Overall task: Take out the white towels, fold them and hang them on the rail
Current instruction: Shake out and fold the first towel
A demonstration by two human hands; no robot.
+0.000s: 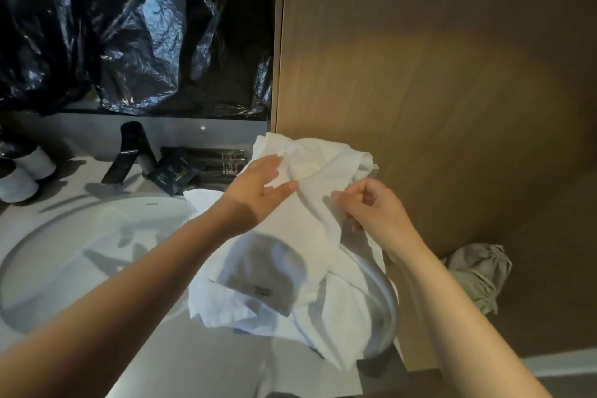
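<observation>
Lettering on towel label (pixel 263 291) illegible.

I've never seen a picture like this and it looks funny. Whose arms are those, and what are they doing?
There is no machine here. A person wears a camera on the head, so you look down at their own two arms. The left hand lies with straight fingers against a white towel, and the right hand pinches its edge. More towel is heaped over the rim of a round sink. Behind are a black tap, small dark packets and white cups.
</observation>
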